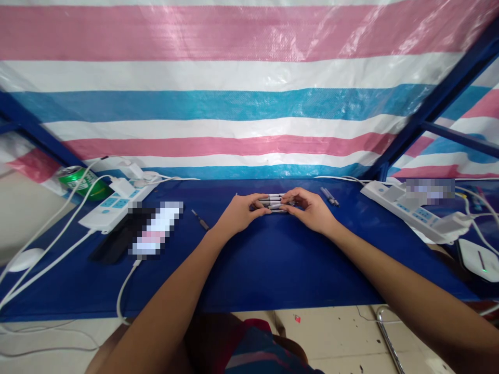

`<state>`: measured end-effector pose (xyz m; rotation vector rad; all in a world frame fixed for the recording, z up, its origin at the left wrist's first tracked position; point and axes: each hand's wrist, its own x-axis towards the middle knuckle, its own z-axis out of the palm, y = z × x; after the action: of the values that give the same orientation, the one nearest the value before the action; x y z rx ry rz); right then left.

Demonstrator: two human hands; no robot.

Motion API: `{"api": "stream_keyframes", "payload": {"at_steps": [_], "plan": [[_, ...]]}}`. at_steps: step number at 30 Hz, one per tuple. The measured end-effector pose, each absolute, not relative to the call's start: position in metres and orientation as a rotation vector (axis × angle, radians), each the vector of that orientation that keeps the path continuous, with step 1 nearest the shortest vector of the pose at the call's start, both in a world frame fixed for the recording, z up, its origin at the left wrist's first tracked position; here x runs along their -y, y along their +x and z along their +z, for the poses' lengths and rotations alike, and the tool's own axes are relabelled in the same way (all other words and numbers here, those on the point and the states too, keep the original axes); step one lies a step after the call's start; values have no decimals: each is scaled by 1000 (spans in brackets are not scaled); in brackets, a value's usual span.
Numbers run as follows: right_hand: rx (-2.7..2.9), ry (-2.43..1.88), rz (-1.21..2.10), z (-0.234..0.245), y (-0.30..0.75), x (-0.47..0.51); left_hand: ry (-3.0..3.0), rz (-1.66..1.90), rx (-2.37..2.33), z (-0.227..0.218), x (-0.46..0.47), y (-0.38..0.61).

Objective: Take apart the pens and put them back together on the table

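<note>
Several pens (275, 199) with white-and-grey barrels lie side by side in a row near the middle of the blue tabletop (273, 259). My left hand (245, 212) closes on their left ends, thumb in front and fingers behind. From the other side, my right hand (310, 210) grips the right ends the same way. The fingers cover both tips of the bundle. Beside my left forearm rests a thin dark pen (200, 220). To the right of my right hand, one or two more pens (329, 197) lie on the table.
On the left are a white power strip (102, 210), a green can (83, 182) and a phone (158, 231) on a charging cable. A second power strip (413, 210) and a white device (478, 258) sit at the right. Striped sheeting (249, 104) hangs behind the table.
</note>
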<state>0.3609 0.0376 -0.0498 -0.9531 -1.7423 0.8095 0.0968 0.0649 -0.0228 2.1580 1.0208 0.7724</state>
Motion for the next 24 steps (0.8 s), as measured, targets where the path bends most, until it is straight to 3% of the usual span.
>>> {"api": "stream_keyframes", "payload": {"at_steps": [17,24], "plan": [[1648,-928,913,-49,353,-32,1433,887,-851,-20,-65,103],[1581,-958,852,-48,359,-39,1676,743,-1053,-22,-73,89]]}}
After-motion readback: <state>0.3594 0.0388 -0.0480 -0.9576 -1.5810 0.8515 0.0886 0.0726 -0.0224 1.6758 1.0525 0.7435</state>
